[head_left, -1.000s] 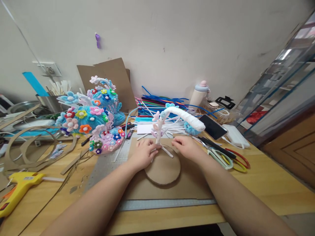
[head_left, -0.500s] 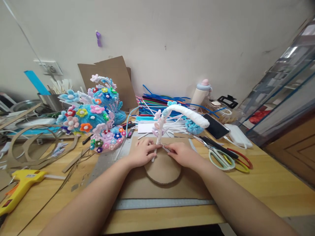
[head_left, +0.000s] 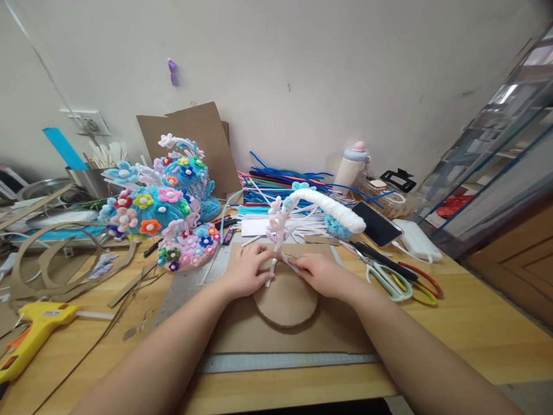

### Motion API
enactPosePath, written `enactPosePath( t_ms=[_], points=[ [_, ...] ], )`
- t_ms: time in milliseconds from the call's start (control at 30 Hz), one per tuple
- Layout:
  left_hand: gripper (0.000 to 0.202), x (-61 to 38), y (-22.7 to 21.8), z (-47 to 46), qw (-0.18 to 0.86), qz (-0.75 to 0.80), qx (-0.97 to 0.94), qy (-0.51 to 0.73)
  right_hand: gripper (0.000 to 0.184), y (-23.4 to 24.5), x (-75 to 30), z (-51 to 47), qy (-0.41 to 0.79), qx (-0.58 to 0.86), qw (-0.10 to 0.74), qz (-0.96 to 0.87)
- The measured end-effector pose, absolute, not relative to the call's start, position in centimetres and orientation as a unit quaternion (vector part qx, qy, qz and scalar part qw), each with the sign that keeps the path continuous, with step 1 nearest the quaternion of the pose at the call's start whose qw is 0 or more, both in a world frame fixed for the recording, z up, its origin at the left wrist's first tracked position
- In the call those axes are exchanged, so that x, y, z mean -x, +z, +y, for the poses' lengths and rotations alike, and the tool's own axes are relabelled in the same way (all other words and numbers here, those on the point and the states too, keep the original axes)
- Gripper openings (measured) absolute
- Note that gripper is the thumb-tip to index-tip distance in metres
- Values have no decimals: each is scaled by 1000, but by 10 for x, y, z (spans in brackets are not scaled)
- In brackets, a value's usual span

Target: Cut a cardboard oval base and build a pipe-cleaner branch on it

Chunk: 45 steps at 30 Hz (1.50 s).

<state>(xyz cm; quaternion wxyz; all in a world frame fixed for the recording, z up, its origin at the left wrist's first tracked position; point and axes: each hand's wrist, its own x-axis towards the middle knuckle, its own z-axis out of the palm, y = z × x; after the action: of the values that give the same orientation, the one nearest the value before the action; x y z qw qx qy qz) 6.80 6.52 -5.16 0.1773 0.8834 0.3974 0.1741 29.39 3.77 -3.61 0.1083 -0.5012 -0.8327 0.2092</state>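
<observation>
White flowered stem (head_left: 283,218) is stood on cardboard disc (head_left: 287,300), towards its rear. Right foot is pinched by right hand's (head_left: 322,274) fingers; left hand's (head_left: 248,271) fingers rest at base, clamping not discernible. Judged light, soft, top-heavy; base grip advised.

The curved white stem (head_left: 334,207) looks fuzzy; the disc (head_left: 287,302) under it is rough-edged, matt brown cardboard. The table (head_left: 466,337) is smooth, pale wood. At near left, the glue gun (head_left: 48,316) is yellow plastic; at right, the phone (head_left: 380,225) is glossy black.
</observation>
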Motion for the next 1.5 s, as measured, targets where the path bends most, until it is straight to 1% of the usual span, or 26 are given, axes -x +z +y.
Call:
enactPosePath(
  t_ms=[133,233,300,367,400,433,500,533,567,600,633,700,767,833,867,933,967,1000,1033,1067,1100,1133,1167,1267,1367,1500],
  points=[
    [49,-75,-53,61,148,403,-896,117,33,-36,-293,37,213,496,112,-834],
    [58,-82,-54,57,130,412,-895,114,34,-38,-293,38,209,498,106,-835],
    [58,-85,-55,55,112,416,-894,121,34,-38,-294,40,207,496,104,-837],
    [58,-86,-55,53,102,415,-896,122,29,-35,-296,42,199,506,118,-831],
    [58,-86,-55,53,101,414,-897,121,27,-32,-297,42,185,520,148,-820],
    [58,-86,-55,53,103,412,-898,119,27,-29,-298,41,165,538,203,-802],
    [57,-85,-55,53,106,412,-898,115,22,-20,-298,35,114,553,374,-736],
    [57,-85,-56,54,107,413,-897,114,17,-14,-297,31,94,534,474,-694],
    [57,-84,-56,54,108,414,-897,112,18,-9,-295,26,84,497,562,-656],
    [57,-84,-56,55,108,414,-897,110,24,-3,-293,21,84,446,632,-629],
    [57,-84,-57,55,108,414,-897,110,31,3,-289,15,90,391,678,-616],
    [57,-84,-57,56,106,411,-899,110,44,15,-282,4,112,313,715,-615],
    [56,-83,-58,56,102,411,-899,114,52,27,-276,-5,120,296,703,-636],
    [56,-83,-58,55,100,411,-899,116,48,38,-275,-9,99,297,681,-661],
    [56,-83,-58,55,99,411,-899,116,45,43,-278,-9,71,293,687,-662],
    [56,-84,-58,54,97,411,-899,117,40,50,-293,-1,-19,279,733,-620],
    [56,-84,-58,54,97,411,-899,117,34,51,-304,7,-72,297,766,-566],
    [56,-84,-58,54,96,411,-899,117,30,50,-317,18,-108,352,775,-514],
    [56,-84,-57,54,96,411,-899,117,28,47,-332,31,-129,432,759,-470],
    [56,-84,-57,53,95,411,-899,117,27,42,-348,45,-131,532,697,-462],
    [56,-84,-57,53,95,412,-899,116,28,34,-363,60,-106,637,584,-492],
    [56,-84,-56,53,95,412,-899,116,25,24,-377,73,-75,672,523,-519],
    [56,-84,-56,53,95,412,-899,115,22,13,-389,84,-55,691,481,-537],
    [56,-84,-56,53,96,414,-898,112,31,-22,-411,101,-27,754,326,-569],
    [56,-84,-56,53,94,416,-898,110,35,-49,-418,99,-31,779,262,-569],
    [56,-84,-56,52,94,418,-897,106,44,-65,-426,97,-70,762,164,-623]
  ],
)
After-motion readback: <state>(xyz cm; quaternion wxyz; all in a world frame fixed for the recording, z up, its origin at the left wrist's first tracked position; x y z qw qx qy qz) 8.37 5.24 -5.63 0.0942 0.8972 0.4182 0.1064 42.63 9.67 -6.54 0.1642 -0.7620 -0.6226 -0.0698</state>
